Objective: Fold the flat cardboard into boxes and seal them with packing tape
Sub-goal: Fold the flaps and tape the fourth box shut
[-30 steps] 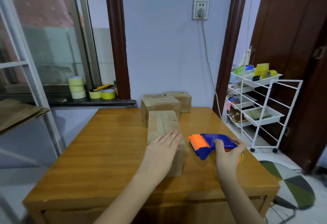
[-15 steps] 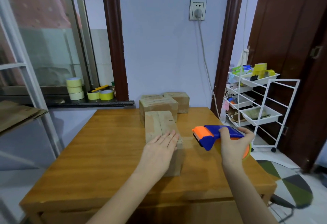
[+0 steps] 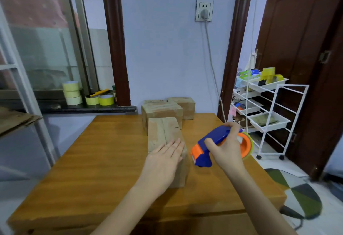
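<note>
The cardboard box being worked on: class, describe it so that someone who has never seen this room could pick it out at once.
Start at the wooden table by the wall. Three cardboard boxes stand on it in a cluster; two sit at the far edge. The box being worked on is the nearest one, and the only one with a left hand lying flat on its top, beside the blue and orange tape dispenser gripped by the right hand.

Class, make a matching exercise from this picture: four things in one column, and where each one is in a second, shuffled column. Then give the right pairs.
Things
1. tape dispenser
2. nearest box
3. rolls of tape
4. white trolley

Places
A. on the window ledge
B. on the floor right of the table
C. gripped by the right hand
D. under the flat left hand

Pairs: 1-C, 2-D, 3-A, 4-B
</note>
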`<action>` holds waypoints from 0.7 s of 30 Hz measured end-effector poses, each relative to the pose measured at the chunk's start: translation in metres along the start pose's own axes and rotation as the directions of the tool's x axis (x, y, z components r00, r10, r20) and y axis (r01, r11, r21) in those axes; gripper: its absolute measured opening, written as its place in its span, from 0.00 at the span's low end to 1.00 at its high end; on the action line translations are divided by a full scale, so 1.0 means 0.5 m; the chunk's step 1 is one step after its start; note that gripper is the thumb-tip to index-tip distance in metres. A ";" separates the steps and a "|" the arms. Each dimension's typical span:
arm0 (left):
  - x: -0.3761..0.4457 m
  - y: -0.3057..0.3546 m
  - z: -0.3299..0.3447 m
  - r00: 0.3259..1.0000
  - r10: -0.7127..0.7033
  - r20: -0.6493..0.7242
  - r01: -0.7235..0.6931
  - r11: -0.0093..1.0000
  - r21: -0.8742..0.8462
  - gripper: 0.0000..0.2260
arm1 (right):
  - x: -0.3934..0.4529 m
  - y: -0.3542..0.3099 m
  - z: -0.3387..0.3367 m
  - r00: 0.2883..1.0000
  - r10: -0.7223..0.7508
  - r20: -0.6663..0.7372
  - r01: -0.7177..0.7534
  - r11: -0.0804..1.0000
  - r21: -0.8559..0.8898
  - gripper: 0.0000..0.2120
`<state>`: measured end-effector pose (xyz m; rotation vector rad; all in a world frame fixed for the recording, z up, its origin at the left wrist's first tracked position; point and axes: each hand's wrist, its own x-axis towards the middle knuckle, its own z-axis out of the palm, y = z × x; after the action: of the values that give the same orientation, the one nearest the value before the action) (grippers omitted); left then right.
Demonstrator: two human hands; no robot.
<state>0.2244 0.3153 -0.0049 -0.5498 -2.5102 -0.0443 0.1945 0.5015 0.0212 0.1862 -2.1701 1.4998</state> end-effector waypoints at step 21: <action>0.001 -0.005 -0.019 0.996 -0.024 0.085 0.029 0.997 -0.065 0.21 | -0.001 0.040 0.073 0.996 -0.012 0.092 0.045 0.928 -0.369 0.21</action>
<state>0.2280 0.3119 0.0035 -0.5557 -2.6062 -0.1176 0.1758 0.4758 -0.0058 0.1555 -2.4632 1.0542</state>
